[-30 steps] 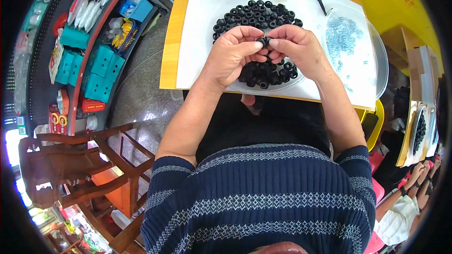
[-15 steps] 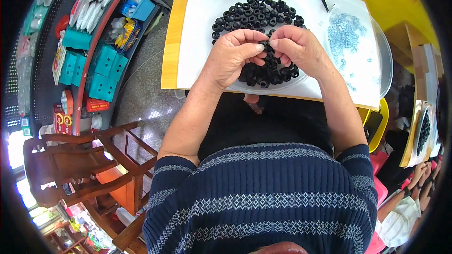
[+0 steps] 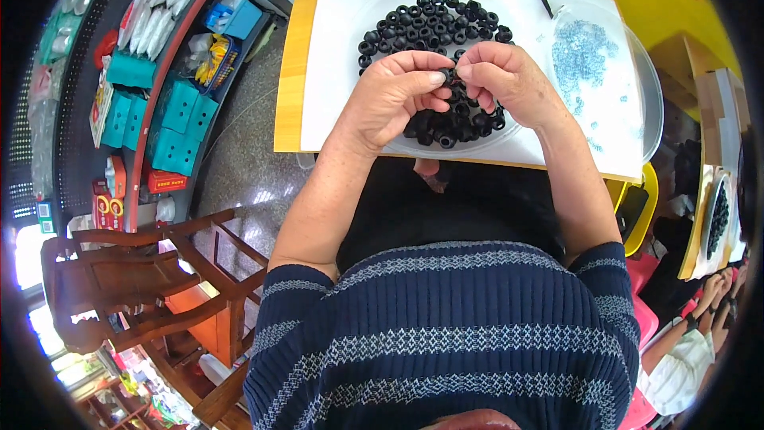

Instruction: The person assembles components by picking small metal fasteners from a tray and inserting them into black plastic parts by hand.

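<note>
Both hands meet over a clear round tray that carries many small black ring-shaped parts. My left hand pinches one black ring-shaped part between thumb and forefinger. Against its right side, the thumb and forefinger of my right hand are pressed together; whatever they hold is too small to make out. To the right lies a second clear tray with a spread of tiny pale-blue translucent pieces. A thin black tool rests on the white sheet between the trays.
The white sheet covers a wooden table. Shelves with teal boxes stand at the left, near a wooden chair. A yellow bin is by the table's right corner. At far right, other people's hands appear beside another table.
My hands stay almost in the same place over the tray. The fingers of my right hand have shifted slightly at the black part.
</note>
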### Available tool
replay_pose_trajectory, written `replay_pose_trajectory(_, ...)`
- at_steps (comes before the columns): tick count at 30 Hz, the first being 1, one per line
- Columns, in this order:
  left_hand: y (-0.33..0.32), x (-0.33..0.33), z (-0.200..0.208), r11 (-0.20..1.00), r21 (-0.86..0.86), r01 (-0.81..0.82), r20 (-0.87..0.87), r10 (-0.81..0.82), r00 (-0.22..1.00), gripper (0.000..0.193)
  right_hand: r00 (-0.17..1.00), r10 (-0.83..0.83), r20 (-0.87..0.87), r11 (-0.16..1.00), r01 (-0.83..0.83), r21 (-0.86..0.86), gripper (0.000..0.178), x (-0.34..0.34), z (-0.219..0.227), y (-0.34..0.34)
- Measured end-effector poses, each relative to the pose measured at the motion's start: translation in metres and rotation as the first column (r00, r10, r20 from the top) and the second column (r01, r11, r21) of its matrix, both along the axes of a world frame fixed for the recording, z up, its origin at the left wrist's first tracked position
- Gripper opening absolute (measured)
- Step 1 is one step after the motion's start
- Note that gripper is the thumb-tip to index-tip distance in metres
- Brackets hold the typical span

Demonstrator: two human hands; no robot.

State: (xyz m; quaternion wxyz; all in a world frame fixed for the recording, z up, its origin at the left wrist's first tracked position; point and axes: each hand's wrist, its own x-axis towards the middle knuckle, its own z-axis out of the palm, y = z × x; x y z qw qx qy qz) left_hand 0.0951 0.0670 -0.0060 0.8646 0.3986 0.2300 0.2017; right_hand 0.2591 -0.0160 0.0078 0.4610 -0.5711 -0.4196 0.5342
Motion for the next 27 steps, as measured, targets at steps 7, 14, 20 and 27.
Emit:
replay_pose_trajectory(7, -0.0007, 0.0012, -0.0008, 0.999, 0.035, -0.018, -0.018, 0.019, 1.0, 0.017, 0.999, 0.044, 0.012, 0.999, -0.044, -0.014, 0.014, 0.0032, 0.0003, 0.0005)
replay_pose_trajectory(14, -0.0013, 0.0009, 0.001, 0.998, 0.066, -0.019, -0.04, 0.022, 0.999, 0.017, 0.999, 0.046, -0.001, 0.999, -0.046, -0.022, 0.014, 0.0026, -0.0005, -0.0001)
replay_pose_trajectory(20, -0.0047, 0.0026, 0.0004, 0.991, 0.131, -0.032, -0.067, 0.041, 0.997, 0.016, 0.998, 0.018, 0.062, 1.0, -0.018, -0.001, 0.015, 0.0023, -0.0043, -0.0006)
replay_pose_trajectory(27, -0.0041, 0.0018, 0.0001, 0.992, 0.117, -0.046, -0.034, 0.051, 0.998, 0.015, 0.996, 0.078, 0.043, 0.997, -0.078, 0.0, 0.016, 0.004, -0.0032, 0.0025)
